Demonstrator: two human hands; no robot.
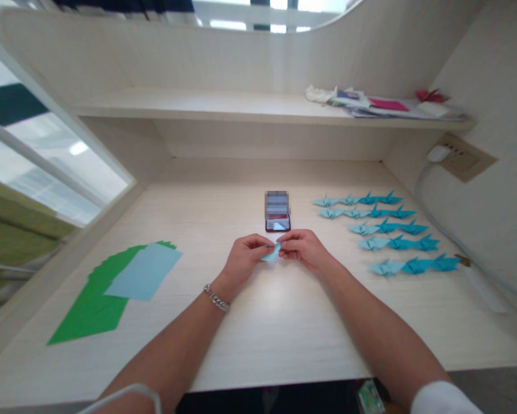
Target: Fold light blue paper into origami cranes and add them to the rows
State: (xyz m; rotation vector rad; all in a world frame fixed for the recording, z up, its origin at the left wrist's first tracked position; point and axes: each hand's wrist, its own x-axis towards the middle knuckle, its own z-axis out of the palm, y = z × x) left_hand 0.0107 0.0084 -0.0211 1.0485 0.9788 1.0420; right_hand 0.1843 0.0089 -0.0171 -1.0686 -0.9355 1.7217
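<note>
A small piece of folded light-blue paper [270,254] is pinched between both hands over the middle of the desk. My left hand [247,251], with a chain bracelet on its wrist, grips the paper's left side between thumb and fingers. On the other side, my right hand [301,248] holds the right edge with its fingertips. Fingers cover part of the folds. Just beyond the hands lies a phone [278,223], its screen lit. Rows of folded blue paper cranes [387,228] stand to the right.
Fanned green paper sheets [88,305] lie at the left, with a light-blue sheet [144,273] on top. A shelf [219,104] above holds papers [370,106]. On the right wall a white cable [431,210] runs down from a socket [467,158].
</note>
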